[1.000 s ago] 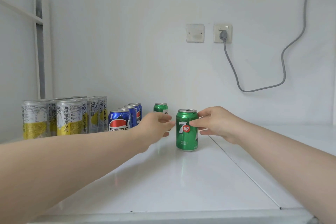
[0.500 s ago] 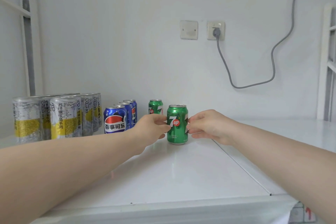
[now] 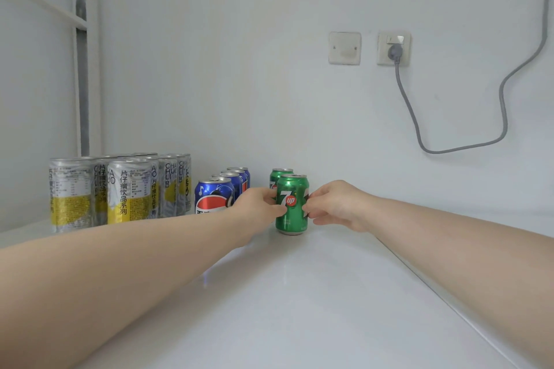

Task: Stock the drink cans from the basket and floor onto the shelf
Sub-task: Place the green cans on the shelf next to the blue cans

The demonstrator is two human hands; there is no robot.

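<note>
From my seat, the far left of the shelf [image 3: 299, 293] carries a block of tall silver-and-yellow cans [image 3: 120, 192], standing upright in tight rows, and just right of them a single file of blue Pepsi cans [image 3: 214, 195] runs back toward the wall. Next comes my left hand [image 3: 257, 207], fingertips curled against the left side of the front 7up can [image 3: 291, 204], with the thumb low on its face. That can stands upright on the shelf, directly in front of a second green can [image 3: 277, 178] and so close that I cannot tell whether they touch. My right hand [image 3: 335, 204] mirrors the left, fingers pinched lightly on the can's right side; neither hand is wrapped around it, just a two-sided fingertip hold. I judge the step to be squaring this can into a green file. To do it well I would keep the base flat, slide rather than lift, press evenly from both sides so it does not twist, turn the logo forward, and stop short of knocking the rear can. Further right the shelf is bare beneath the wall socket [image 3: 393, 49] and its grey cable [image 3: 506, 117].
</note>
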